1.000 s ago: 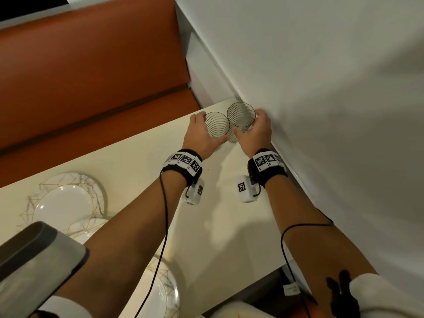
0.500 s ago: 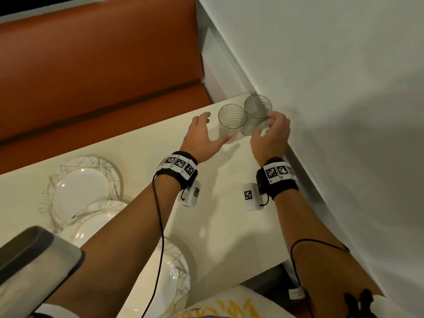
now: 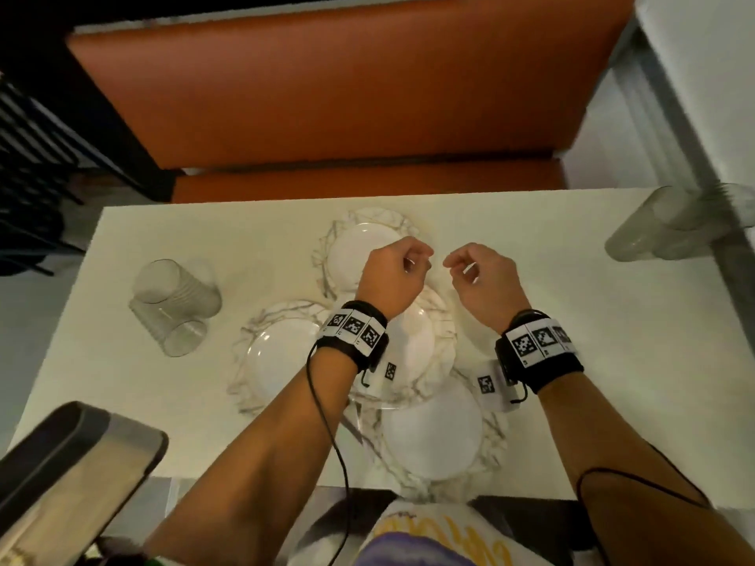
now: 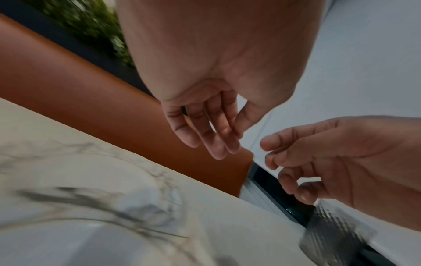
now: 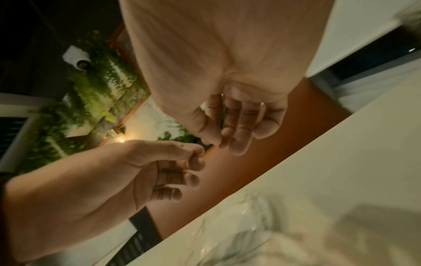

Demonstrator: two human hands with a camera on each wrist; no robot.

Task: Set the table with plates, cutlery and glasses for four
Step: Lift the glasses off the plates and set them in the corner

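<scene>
Several white plates with marbled rims overlap in the middle of the cream table [image 3: 122, 381]: a far plate [image 3: 359, 251], a left plate [image 3: 278, 361], a middle plate [image 3: 412, 345] and a near plate [image 3: 433, 435]. Two ribbed clear glasses [image 3: 175, 300] stand together at the left. Two more glasses [image 3: 653, 230] stand at the right end by the wall, blurred. My left hand [image 3: 412, 261] and right hand [image 3: 459, 265] hover side by side over the plates. The fingers of both hang loosely curled and hold nothing, as the left wrist view [image 4: 212, 129] and the right wrist view [image 5: 234, 129] confirm.
An orange padded bench [image 3: 347, 96] runs along the table's far side. A white wall [image 3: 715, 75] borders the right end. A grey-and-dark object [image 3: 73, 463] juts in at the lower left. Bare tabletop lies between the plates and each pair of glasses.
Both hands let go of the two glasses at the wall corner and drew back over the plates. The head view swung left to the table's middle.
</scene>
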